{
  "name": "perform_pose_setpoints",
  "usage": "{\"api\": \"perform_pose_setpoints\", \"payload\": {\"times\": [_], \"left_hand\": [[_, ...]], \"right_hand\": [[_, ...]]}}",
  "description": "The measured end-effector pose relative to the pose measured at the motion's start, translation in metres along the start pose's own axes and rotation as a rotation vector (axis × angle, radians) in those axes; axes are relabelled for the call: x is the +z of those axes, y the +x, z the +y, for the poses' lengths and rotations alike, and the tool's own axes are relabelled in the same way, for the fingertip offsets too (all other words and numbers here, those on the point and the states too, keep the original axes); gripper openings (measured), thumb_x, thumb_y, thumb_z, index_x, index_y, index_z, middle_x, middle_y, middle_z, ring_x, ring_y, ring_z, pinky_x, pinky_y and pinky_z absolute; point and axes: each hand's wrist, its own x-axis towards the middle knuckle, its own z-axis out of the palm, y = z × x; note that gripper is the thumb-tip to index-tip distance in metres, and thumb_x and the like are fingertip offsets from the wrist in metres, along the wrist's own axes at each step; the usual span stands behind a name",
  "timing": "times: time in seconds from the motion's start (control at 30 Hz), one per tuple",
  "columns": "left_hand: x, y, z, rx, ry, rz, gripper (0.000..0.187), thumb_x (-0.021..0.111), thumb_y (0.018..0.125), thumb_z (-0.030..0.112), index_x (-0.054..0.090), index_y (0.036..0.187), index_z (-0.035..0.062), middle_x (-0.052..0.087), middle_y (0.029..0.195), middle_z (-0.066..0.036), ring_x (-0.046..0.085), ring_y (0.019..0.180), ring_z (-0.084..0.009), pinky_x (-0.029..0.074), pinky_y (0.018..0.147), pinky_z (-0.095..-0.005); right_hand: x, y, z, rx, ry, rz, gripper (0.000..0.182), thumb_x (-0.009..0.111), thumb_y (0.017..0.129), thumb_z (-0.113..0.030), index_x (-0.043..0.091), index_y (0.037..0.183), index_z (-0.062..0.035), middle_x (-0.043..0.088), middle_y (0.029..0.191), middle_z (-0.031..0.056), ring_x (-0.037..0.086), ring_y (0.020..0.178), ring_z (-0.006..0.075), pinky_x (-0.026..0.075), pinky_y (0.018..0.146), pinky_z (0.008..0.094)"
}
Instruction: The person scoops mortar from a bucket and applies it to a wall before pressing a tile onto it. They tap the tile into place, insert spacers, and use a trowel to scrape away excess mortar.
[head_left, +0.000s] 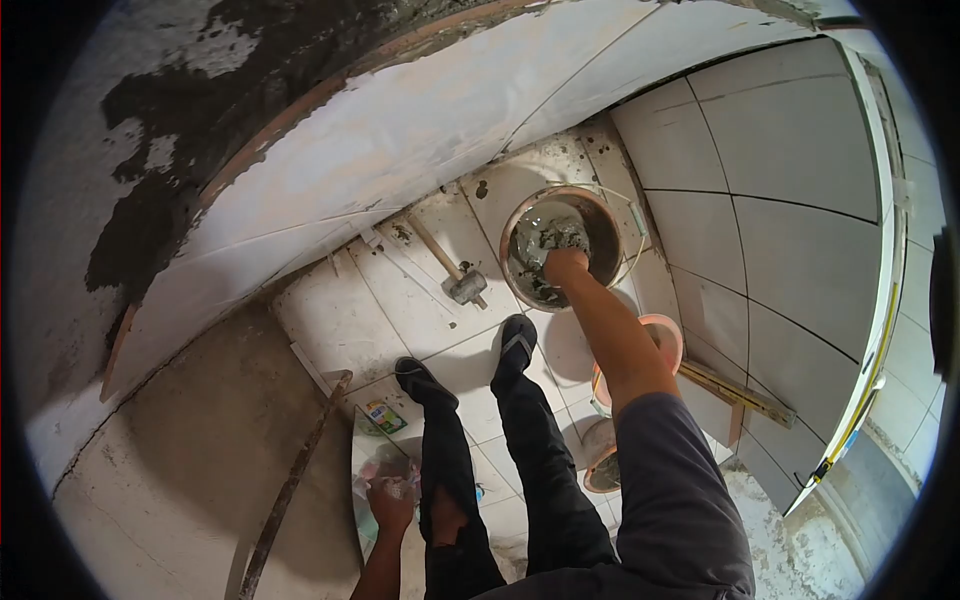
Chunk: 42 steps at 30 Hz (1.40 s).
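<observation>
A: Where's the R hand (pixel 567 265)?
B: Down in the bucket (pixel 604 222), at the wet grey mix (pixel 534 280). Fingers hidden, so can't tell how open or if they grip anything.
A: Bucket's loc.?
B: On the tile floor (pixel 460 355), nr the wall, just ahead of the R foot (pixel 516 343).
A: L hand (pixel 392 503)?
B: Low, beside the L leg, at some pinkish plastic (pixel 378 468). Fingers look part curled; grip unclear.
A: Other stuff?
B: Hammer (pixel 467 287) on the tiles btwn L foot (pixel 424 383) & bucket, green pkt (pixel 385 417) nr the L hand, pink bucket (pixel 664 336) partly behind the R arm.
</observation>
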Motion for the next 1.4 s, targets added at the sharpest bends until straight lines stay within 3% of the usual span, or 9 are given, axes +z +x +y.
{"api": "perform_pose_setpoints", "payload": {"times": [0.5, 0.57, 0.77, 0.83, 0.9, 0.97, 1.13, 1.23, 1.4], "left_hand": [[0.005, 0.004, 0.022, 0.002, 0.042, 0.026, 0.029, 0.073, 0.067, 0.021, 0.063, 0.087, 0.0034, 0.059, 0.097, -0.016, 0.05, 0.1, -0.035, 0.036, 0.091, -0.0443], [0.007, 0.002, 0.015, 0.057, 0.094, 0.046, 0.029, 0.073, 0.067, 0.022, 0.064, 0.087, 0.0039, 0.059, 0.096, -0.016, 0.051, 0.099, -0.0349, 0.036, 0.09, -0.044], [-0.009, 0.005, 0.018, 0.001, 0.123, 0.042, 0.033, 0.072, 0.067, 0.027, 0.065, 0.089, 0.0041, 0.058, 0.096, -0.016, 0.052, 0.097, -0.0355, 0.038, 0.089, -0.0432], [-0.014, 0.004, 0.012, 0.001, 0.091, 0.068, 0.038, 0.07, 0.067, 0.034, 0.066, 0.089, 0.0028, 0.059, 0.092, -0.018, 0.053, 0.093, -0.0348, 0.037, 0.089, -0.0423], [-0.023, 0.005, 0.007, -0.027, 0.044, 0.05, 0.041, 0.07, 0.067, 0.035, 0.067, 0.092, 0.0029, 0.059, 0.096, -0.018, 0.052, 0.095, -0.0349, 0.038, 0.089, -0.0421], [-0.03, 0.007, 0.008, -0.012, 0.144, 0.022, 0.043, 0.07, 0.067, 0.036, 0.066, 0.093, 0.0019, 0.058, 0.098, -0.019, 0.051, 0.097, -0.0351, 0.04, 0.087, -0.0428], [-0.052, 0.009, 0.011, 0.042, 0.13, 0.035, 0.046, 0.07, 0.068, 0.036, 0.065, 0.096, -0.0005, 0.057, 0.098, -0.019, 0.05, 0.098, -0.0353, 0.042, 0.084, -0.0437], [-0.057, 0.01, 0.004, 0.071, 0.07, 0.088, 0.046, 0.07, 0.069, 0.036, 0.064, 0.097, -0.0007, 0.057, 0.098, -0.019, 0.05, 0.097, -0.0353, 0.042, 0.084, -0.044], [-0.056, 0.011, -0.026, 0.088, 0.017, 0.128, 0.044, 0.071, 0.069, 0.036, 0.065, 0.095, 0.0013, 0.057, 0.098, -0.018, 0.051, 0.096, -0.0349, 0.042, 0.084, -0.0439]], "right_hand": [[-0.033, 0.007, 0.03, -0.31, -0.352, -0.359, 0.025, 0.067, 0.073, -0.016, 0.069, 0.095, -0.0046, 0.067, 0.095, 0.012, 0.066, 0.087, 0.026, 0.053, 0.072, 0.0378], [-0.035, 0.009, 0.063, -0.218, 0.035, -0.532, 0.026, 0.068, 0.073, -0.021, 0.069, 0.093, -0.0042, 0.068, 0.086, 0.0113, 0.066, 0.078, 0.0238, 0.052, 0.069, 0.0384], [-0.027, -0.07, 0.137, -0.409, 0.922, -0.206, 0.031, 0.065, 0.078, -0.023, 0.066, 0.102, -0.0042, 0.067, 0.088, 0.0111, 0.063, 0.08, 0.0214, 0.051, 0.074, 0.0391], [0.014, -0.047, 0.163, -1.283, 0.587, 0.405, 0.031, 0.062, 0.081, -0.018, 0.063, 0.105, 0.0025, 0.066, 0.09, 0.0142, 0.064, 0.078, 0.0224, 0.052, 0.07, 0.0367], [-0.051, -0.156, 0.103, -0.439, 1.501, -0.426, 0.033, 0.06, 0.082, -0.013, 0.059, 0.107, 0.0076, 0.065, 0.088, 0.0173, 0.064, 0.072, 0.0233, 0.053, 0.064, 0.0329], [-0.05, -0.199, 0.063, -0.579, 1.815, -0.359, 0.037, 0.061, 0.08, -0.012, 0.056, 0.112, 0.0063, 0.065, 0.088, 0.0188, 0.064, 0.068, 0.0225, 0.053, 0.061, 0.0294], [-0.107, -0.304, -0.076, -0.992, 2.077, 0.08, 0.037, 0.06, 0.08, -0.01, 0.056, 0.112, 0.0076, 0.062, 0.087, 0.0156, 0.06, 0.067, 0.0203, 0.048, 0.061, 0.0294], [-0.14, -0.329, -0.14, -0.951, 1.736, 0.766, 0.034, 0.057, 0.081, -0.006, 0.054, 0.111, 0.0098, 0.059, 0.089, 0.0139, 0.055, 0.072, 0.017, 0.044, 0.066, 0.0268], [-0.15, -0.307, -0.2, -0.745, 1.213, 1.456, 0.035, 0.062, 0.075, 0.003, 0.057, 0.11, 0.0054, 0.054, 0.095, 0.0191, 0.053, 0.084, 0.0295, 0.044, 0.071, 0.0327]]}}
